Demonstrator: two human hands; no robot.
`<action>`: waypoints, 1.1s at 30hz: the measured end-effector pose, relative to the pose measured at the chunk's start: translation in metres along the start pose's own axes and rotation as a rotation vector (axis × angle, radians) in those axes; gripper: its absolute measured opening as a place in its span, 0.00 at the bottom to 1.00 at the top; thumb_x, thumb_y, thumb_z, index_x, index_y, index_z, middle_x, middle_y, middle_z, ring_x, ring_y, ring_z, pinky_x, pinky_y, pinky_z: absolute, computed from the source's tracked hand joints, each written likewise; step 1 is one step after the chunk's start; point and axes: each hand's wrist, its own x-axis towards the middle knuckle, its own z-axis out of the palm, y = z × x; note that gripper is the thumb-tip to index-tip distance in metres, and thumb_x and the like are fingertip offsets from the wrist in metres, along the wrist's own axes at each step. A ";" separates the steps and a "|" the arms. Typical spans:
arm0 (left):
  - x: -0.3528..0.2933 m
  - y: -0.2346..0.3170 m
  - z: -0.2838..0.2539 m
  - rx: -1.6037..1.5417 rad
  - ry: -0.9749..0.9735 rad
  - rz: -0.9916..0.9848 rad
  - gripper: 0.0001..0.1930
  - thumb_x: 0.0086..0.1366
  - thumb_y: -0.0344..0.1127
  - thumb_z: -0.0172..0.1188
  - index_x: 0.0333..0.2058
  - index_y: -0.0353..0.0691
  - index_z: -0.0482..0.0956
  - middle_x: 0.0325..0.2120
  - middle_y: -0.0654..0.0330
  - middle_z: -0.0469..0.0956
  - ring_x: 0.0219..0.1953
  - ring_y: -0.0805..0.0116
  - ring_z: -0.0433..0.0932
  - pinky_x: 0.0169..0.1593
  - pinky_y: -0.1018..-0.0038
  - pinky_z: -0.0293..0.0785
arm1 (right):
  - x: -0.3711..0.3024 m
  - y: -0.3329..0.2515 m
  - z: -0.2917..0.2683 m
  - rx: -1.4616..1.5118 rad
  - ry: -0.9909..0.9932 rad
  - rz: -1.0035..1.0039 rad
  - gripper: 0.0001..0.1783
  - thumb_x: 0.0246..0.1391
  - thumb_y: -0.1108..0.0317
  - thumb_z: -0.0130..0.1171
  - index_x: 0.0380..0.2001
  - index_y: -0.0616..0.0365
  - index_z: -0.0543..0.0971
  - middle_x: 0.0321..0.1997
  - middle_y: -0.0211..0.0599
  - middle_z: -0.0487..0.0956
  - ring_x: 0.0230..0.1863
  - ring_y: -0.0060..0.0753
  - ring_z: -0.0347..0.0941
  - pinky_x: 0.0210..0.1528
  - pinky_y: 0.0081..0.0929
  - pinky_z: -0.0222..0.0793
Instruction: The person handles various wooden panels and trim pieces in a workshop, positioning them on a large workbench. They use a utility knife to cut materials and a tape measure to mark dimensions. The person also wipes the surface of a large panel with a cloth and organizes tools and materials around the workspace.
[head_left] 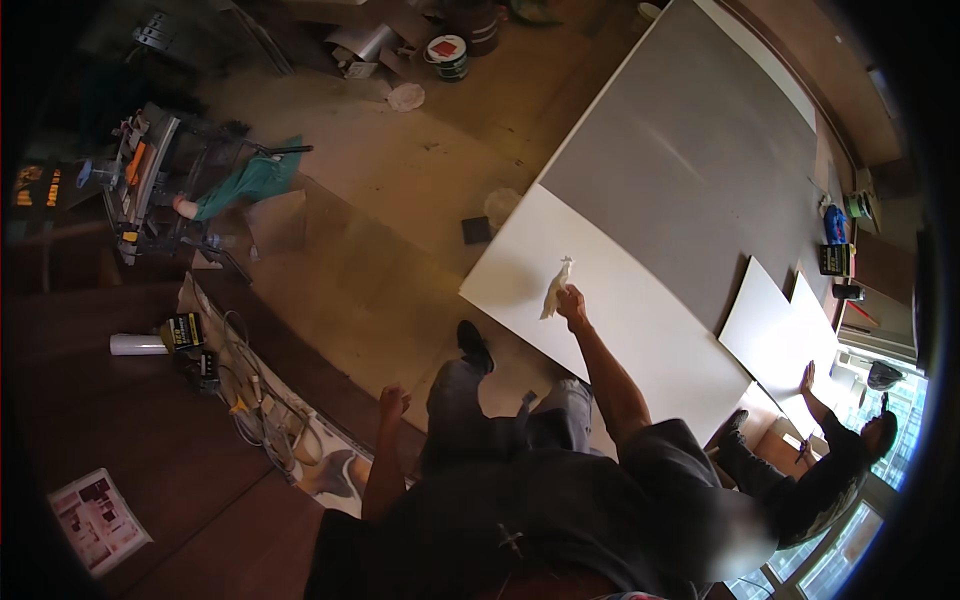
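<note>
My right hand is closed around a crumpled white cloth, held over a large white panel near its left corner. The cloth hangs out past my fingers on both sides. My left hand is away from the panel, beside my left leg, with its fingers curled and nothing visible in them. A wide grey surface adjoins the white panel on the far side. To the right, another person's hand rests on a smaller white board lying over the sheets.
A saw-like machine on a stand is at far left, with green cloth beside it. Looped cables lie at lower left. A paint bucket stands at the back. Cans line the right edge. A co-worker crouches at right.
</note>
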 end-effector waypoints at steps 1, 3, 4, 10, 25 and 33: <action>0.003 0.012 -0.024 -0.015 -0.035 0.072 0.12 0.66 0.36 0.53 0.45 0.38 0.68 0.31 0.61 0.73 0.23 0.73 0.75 0.22 0.79 0.69 | 0.016 -0.010 0.030 -0.017 -0.077 -0.099 0.12 0.53 0.62 0.53 0.37 0.57 0.74 0.26 0.24 0.71 0.25 0.17 0.65 0.24 0.20 0.63; 0.028 0.057 -0.050 -0.004 -0.034 0.130 0.11 0.66 0.36 0.54 0.43 0.37 0.68 0.31 0.61 0.72 0.23 0.73 0.74 0.21 0.79 0.67 | 0.069 -0.044 0.100 -0.143 -0.073 -0.147 0.12 0.53 0.63 0.53 0.37 0.59 0.75 0.26 0.26 0.73 0.27 0.18 0.68 0.26 0.21 0.65; 0.038 0.080 -0.054 -0.024 -0.009 0.216 0.11 0.65 0.36 0.54 0.43 0.38 0.68 0.31 0.61 0.72 0.24 0.73 0.75 0.22 0.80 0.68 | 0.090 -0.064 0.131 -0.266 0.023 -0.069 0.13 0.53 0.63 0.53 0.37 0.60 0.76 0.27 0.28 0.75 0.28 0.19 0.69 0.28 0.22 0.67; 0.062 0.179 -0.071 -0.114 -0.047 0.289 0.13 0.66 0.37 0.54 0.46 0.38 0.68 0.33 0.60 0.73 0.32 0.72 0.76 0.30 0.79 0.71 | 0.167 -0.228 0.270 0.267 -0.042 -0.267 0.21 0.58 0.55 0.50 0.45 0.61 0.75 0.37 0.32 0.75 0.39 0.24 0.68 0.43 0.25 0.65; 0.258 0.414 -0.101 0.481 -0.419 -0.156 0.11 0.66 0.38 0.51 0.44 0.41 0.69 0.35 0.61 0.72 0.35 0.65 0.76 0.36 0.73 0.72 | 0.423 -0.680 0.558 -0.431 0.038 -1.119 0.34 0.52 0.52 0.57 0.58 0.56 0.62 0.37 0.50 0.79 0.42 0.55 0.75 0.46 0.44 0.68; 0.411 0.674 0.053 0.368 -0.410 -0.005 0.09 0.64 0.35 0.53 0.42 0.42 0.69 0.35 0.62 0.72 0.37 0.68 0.75 0.38 0.74 0.71 | 0.471 -0.500 0.295 0.059 0.083 -0.034 0.22 0.63 0.59 0.42 0.55 0.56 0.71 0.52 0.42 0.76 0.52 0.33 0.72 0.53 0.32 0.66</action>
